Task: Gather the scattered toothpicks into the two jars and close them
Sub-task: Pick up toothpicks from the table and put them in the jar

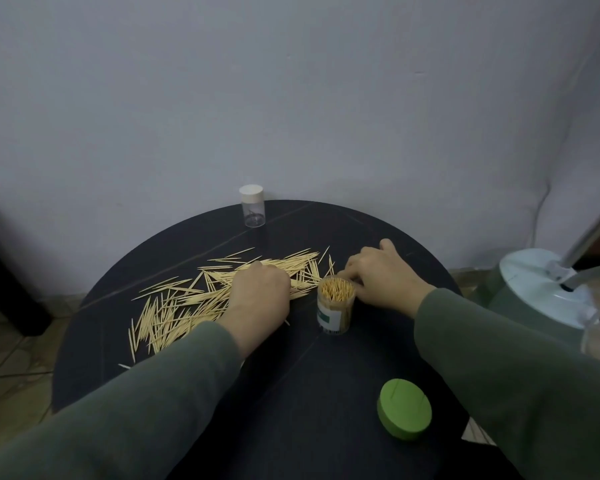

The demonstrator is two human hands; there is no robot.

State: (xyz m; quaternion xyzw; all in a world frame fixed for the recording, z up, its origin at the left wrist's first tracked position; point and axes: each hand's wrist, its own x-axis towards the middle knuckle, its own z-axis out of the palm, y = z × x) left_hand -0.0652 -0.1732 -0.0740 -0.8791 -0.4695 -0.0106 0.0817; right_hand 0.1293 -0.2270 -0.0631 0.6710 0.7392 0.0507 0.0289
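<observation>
Scattered toothpicks [184, 299] lie in a wide heap across the left half of the round black table [291, 375]. My left hand [260, 292] rests knuckles-up on the heap, fingers curled down into the toothpicks. An open clear jar [336, 306], full of upright toothpicks and bearing a green-and-white label, stands right of the heap. My right hand [381, 275] holds this jar at its rim from the far right side. Its green lid [404, 412] lies near the table's front right. A second clear jar [253, 206] with a white cap on stands at the table's far edge, almost empty.
A pale wall rises just behind the table. The white base and metal pole of a fan or lamp [548, 285] stand on the floor at the right. A dark piece of furniture [4, 278] is at the left. Tiled floor surrounds the table.
</observation>
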